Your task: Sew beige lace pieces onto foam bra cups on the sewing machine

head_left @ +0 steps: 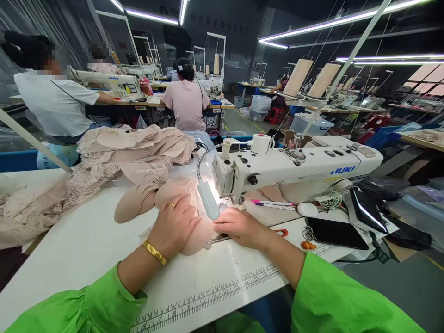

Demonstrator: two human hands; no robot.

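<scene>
My left hand (176, 224) lies over a beige moulded bra cup (196, 238), its fingers spread across the fabric left of the needle area. Close to the needle, my right hand (241, 226) has its fingers pressed together at the cup's right edge, where its fingertips are partly hidden. A white sewing machine (287, 169) stands just beyond both hands. Its grey lamp (208, 200) on a bent neck lights the fabric and covers part of the needle area. More beige cups (137, 203) lie stacked left of my left hand.
A heap of beige lace pieces (132, 148) fills the table's far left. On the right are pens (274, 204), a black phone (336, 232), a keyring with an orange charm (308, 245) and a white round case (307, 209). A printed ruler (208, 298) runs along the front edge. Co-workers sit ahead.
</scene>
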